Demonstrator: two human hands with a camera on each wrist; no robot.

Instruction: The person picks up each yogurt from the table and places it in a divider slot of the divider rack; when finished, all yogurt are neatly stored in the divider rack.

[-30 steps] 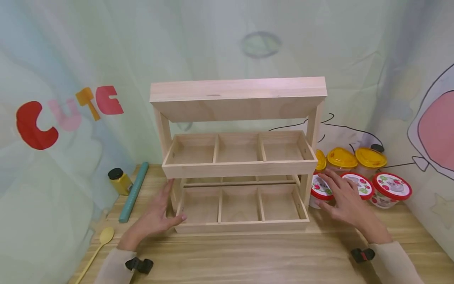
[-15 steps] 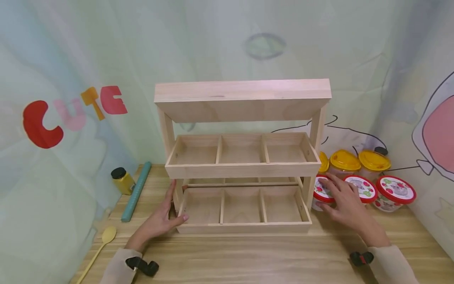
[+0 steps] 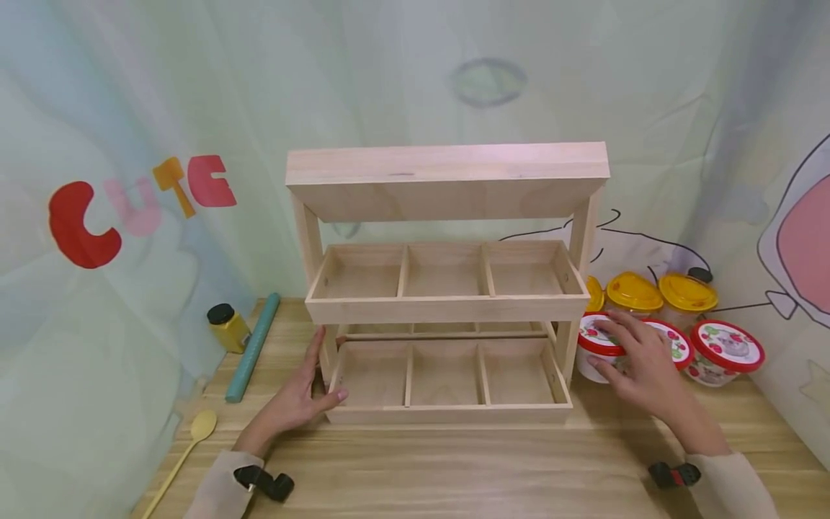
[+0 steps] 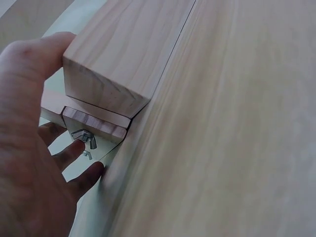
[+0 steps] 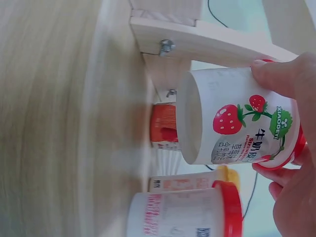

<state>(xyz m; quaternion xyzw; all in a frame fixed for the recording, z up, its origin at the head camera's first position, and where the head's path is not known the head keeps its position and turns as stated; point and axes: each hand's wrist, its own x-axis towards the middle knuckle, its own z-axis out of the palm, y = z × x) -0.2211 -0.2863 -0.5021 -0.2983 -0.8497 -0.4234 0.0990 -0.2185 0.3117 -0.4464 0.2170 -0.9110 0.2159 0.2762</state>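
A two-tier wooden display rack, each tray divided into three compartments, stands in the middle of the table. At its lower left corner, my left hand holds the lower tray's edge, thumb on the front and fingers along the side near a metal wing nut. My right hand grips a white tub with a red lid beside the rack's right side. In the right wrist view, this strawberry-printed tub hangs tilted off the table, its bottom edge showing, thumb and fingers around the lid end.
Right of the rack are other red-lidded tubs and yellow-lidded tubs behind them. On the left lie a teal roll, a yellow jar with a black lid and a yellow spoon. Printed curtains stand behind.
My right hand has raised the white tub slightly and shifted it a little right. My left hand stays at the rack's lower left corner. The whole head view has drifted slightly.
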